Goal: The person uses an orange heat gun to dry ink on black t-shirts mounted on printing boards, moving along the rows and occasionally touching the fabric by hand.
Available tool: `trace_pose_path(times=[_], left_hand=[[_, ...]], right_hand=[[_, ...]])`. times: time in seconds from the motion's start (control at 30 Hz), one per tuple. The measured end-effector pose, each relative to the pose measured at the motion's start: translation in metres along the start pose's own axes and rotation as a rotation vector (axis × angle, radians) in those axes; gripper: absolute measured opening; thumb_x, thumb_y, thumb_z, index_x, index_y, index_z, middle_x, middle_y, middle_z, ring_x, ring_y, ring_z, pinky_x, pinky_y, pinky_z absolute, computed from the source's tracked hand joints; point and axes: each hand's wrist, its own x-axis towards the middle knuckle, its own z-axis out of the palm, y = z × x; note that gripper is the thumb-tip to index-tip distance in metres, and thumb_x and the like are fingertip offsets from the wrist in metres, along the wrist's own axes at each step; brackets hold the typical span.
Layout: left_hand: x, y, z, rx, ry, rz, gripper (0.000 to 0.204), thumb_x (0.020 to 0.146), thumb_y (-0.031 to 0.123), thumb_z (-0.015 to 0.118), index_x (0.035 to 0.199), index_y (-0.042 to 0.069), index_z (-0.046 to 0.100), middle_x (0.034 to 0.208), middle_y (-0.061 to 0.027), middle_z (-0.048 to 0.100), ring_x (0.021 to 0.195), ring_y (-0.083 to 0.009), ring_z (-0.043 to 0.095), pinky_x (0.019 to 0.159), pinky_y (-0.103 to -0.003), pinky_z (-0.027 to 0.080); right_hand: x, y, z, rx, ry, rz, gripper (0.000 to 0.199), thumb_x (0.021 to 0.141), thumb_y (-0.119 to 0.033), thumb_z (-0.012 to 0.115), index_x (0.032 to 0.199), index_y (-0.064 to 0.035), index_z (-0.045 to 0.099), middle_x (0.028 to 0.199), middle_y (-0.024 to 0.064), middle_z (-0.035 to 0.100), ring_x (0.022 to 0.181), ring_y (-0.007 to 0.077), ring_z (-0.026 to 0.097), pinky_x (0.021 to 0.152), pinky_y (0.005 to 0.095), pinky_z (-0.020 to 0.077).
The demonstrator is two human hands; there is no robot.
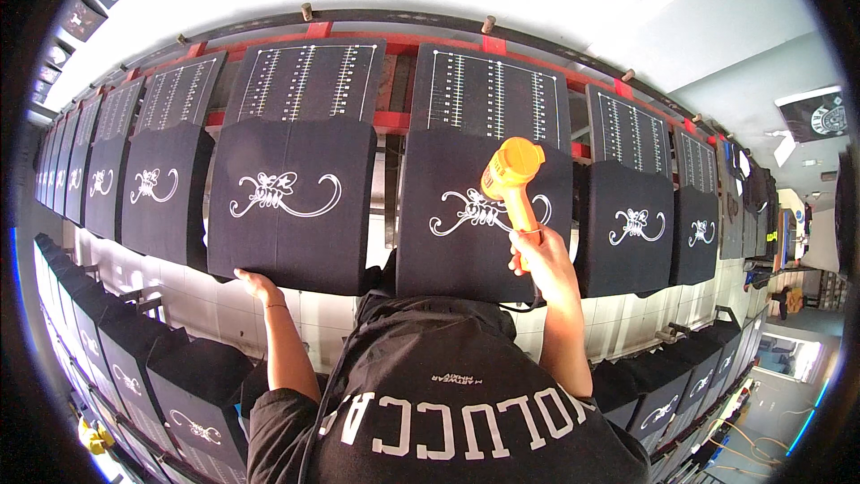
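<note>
My right hand (548,258) is wrapped round the handle of an orange heat gun (514,170), raised in front of a black printed shirt (475,260). The tool hides part of that shirt's white line print. My left hand (257,286) is at the lower edge of the neighbouring black shirt (296,246), its visible fingers stretched out along the fabric. That shirt carries a white print (273,195) of curling lines and lies over a dark board (305,81) marked with pale scales.
A red and black rail (403,40) carries several boards in a curved-looking row. More printed shirts (148,181) lie to the left, others (634,224) to the right. Behind me runs a second row of shirts (202,394). Cables (752,448) lie on the floor at the lower right.
</note>
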Motion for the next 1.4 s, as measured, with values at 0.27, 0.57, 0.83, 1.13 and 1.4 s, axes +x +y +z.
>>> trace_pose_path(times=[0.27,0.57,0.83,1.13,1.4], left_hand=[[0.009,-0.01,-0.003,-0.047,-0.048,-0.013,0.075,0.101,0.051,0.034,0.141,-0.012,0.038,0.146,-0.0204,0.044,0.129,-0.0326,0.047,0.112,-0.04,0.032],[0.018,-0.018,-0.004,-0.083,-0.035,-0.045,0.08,0.099,0.055,0.037,0.138,-0.015,0.041,0.143,-0.0218,0.046,0.126,-0.0339,0.05,0.111,-0.04,0.035],[0.016,-0.014,-0.002,0.0,-0.024,-0.066,0.08,0.1,0.057,0.032,0.139,-0.013,0.041,0.143,-0.0254,0.046,0.128,-0.036,0.048,0.11,-0.04,0.035],[-0.002,0.004,-0.002,0.116,0.02,-0.109,0.085,0.097,0.06,0.038,0.136,-0.015,0.044,0.14,-0.0233,0.05,0.124,-0.0345,0.051,0.109,-0.041,0.036],[0.026,-0.003,-0.009,0.556,0.071,0.064,0.074,0.101,0.052,0.035,0.125,-0.016,0.052,0.13,-0.035,0.052,0.12,-0.0454,0.053,0.102,-0.047,0.041]], right_hand=[[-0.003,0.005,-0.016,0.023,0.015,-0.001,0.029,0.092,-0.026,0.067,0.1,0.0002,0.058,0.077,0.0043,0.06,0.059,0.0111,0.06,0.052,0.0241,0.0479],[-0.01,0.009,-0.028,0.026,0.053,0.025,0.029,0.092,-0.027,0.067,0.099,-0.0008,0.057,0.076,0.0039,0.059,0.057,0.0111,0.06,0.051,0.0241,0.0485],[-0.023,0.011,-0.035,0.038,0.076,0.038,0.028,0.092,-0.026,0.067,0.099,-0.0009,0.057,0.075,0.0036,0.059,0.057,0.0114,0.06,0.051,0.0241,0.049],[-0.004,0.012,-0.042,0.079,0.104,0.002,0.027,0.093,-0.026,0.065,0.098,-0.0011,0.058,0.076,0.0037,0.06,0.06,0.0123,0.061,0.052,0.0252,0.0497],[0.003,0.006,-0.049,0.085,0.057,-0.022,0.028,0.093,-0.026,0.066,0.098,-0.0003,0.057,0.076,0.0038,0.059,0.059,0.012,0.061,0.052,0.025,0.0497]])
